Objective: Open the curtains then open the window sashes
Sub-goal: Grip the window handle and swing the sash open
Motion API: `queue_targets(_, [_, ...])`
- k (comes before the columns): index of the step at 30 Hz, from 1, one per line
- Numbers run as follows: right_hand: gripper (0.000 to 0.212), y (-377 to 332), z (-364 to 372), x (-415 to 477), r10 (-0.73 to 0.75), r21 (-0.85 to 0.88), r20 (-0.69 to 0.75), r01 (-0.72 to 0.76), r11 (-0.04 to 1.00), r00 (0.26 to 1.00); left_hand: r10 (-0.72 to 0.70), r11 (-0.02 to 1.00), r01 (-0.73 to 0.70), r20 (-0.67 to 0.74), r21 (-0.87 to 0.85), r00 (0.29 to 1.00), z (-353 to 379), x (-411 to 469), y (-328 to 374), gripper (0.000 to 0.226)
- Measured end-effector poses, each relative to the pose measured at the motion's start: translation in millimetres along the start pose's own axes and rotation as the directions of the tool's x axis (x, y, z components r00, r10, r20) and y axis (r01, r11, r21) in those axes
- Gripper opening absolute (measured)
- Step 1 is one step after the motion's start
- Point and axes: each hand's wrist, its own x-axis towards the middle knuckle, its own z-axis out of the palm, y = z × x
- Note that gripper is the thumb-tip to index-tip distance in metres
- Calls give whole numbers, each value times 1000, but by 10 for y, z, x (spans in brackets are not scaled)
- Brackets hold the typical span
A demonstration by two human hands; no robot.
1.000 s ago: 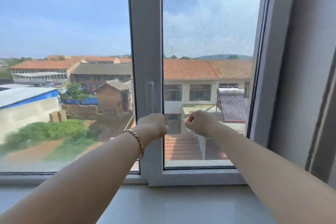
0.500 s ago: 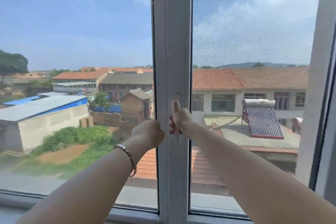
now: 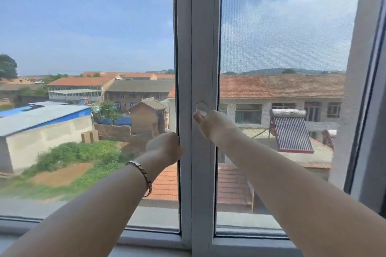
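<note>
Two white window sashes meet at the middle stile (image 3: 201,48). The left sash (image 3: 83,27) has clear glass. A fine mesh screen covers the right sash (image 3: 282,27). My left hand (image 3: 165,148), with a bracelet on its wrist, is curled around the left edge of the middle stile. My right hand (image 3: 211,123) reaches higher and holds the small round latch (image 3: 201,106) on that stile, thumb pointing up. The fingers of both hands are mostly hidden behind the hands.
The outer window frame (image 3: 363,89) runs down the right side. The bottom rail and sill (image 3: 156,242) lie under my forearms. Beyond the glass are tiled roofs, a blue-roofed shed and a solar heater.
My right hand left the right pane, moved left onto the middle stile and rose to the latch. My left hand stayed on the stile's edge. The view came closer to the window.
</note>
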Motion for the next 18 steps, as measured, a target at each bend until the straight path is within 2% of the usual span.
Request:
queue_targets(4, [53,-87,-16,-278,79,-58,-143,-88,994,987,93,995,-94,-24,-36,995,-93,-177,-72,35])
queue_targets(10, [59,-136,-232,-1170,123,-156,-341,-185,970,932,294,946,-280,68,-162,953,-162,-567,-210,34])
queue_targets(18, [61,69,-749,-2548,248,21,-468,-269,963,849,538,833,-499,139,-239,832,-252,-1335,265,37])
